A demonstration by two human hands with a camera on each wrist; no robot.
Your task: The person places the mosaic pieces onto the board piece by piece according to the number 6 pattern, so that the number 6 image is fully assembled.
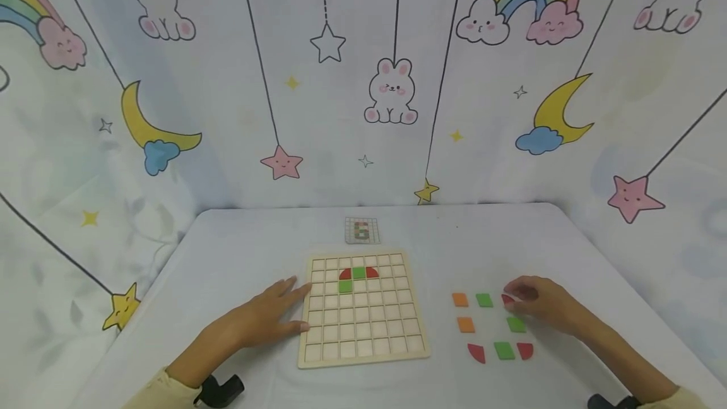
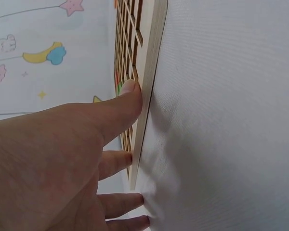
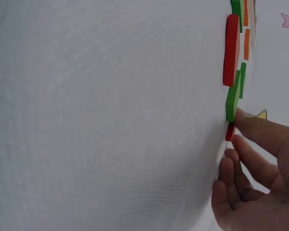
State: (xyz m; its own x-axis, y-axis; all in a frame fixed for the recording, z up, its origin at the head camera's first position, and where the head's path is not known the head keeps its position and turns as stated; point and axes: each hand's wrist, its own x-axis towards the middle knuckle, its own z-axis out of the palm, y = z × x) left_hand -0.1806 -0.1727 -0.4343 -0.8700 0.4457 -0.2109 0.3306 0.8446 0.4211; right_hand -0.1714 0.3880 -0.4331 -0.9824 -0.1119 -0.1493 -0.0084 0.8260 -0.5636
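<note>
A pale wooden grid board (image 1: 363, 363) lies on the white table. My left hand (image 1: 264, 315) rests at its left side, fingers spread; in the left wrist view the thumb (image 2: 127, 96) presses on the rim. Set in the board's upper cells are two red quarter-circle tiles, a green square tile (image 1: 359, 272) between them, and another green tile (image 1: 345, 286) below. To the right, my right hand (image 1: 545, 300) pinches a red quarter-circle tile (image 3: 230, 131) between thumb and index finger, low at the table. Its other fingers are curled. Part of that tile is hidden by the fingers.
Around the right hand lie loose tiles: orange squares (image 1: 466, 325), green squares (image 1: 503, 350) and red quarter-circles (image 1: 477, 353). A small card (image 1: 361, 231) printed with a coloured grid pattern lies behind the board. A patterned cloth (image 1: 341, 100) hangs behind the table.
</note>
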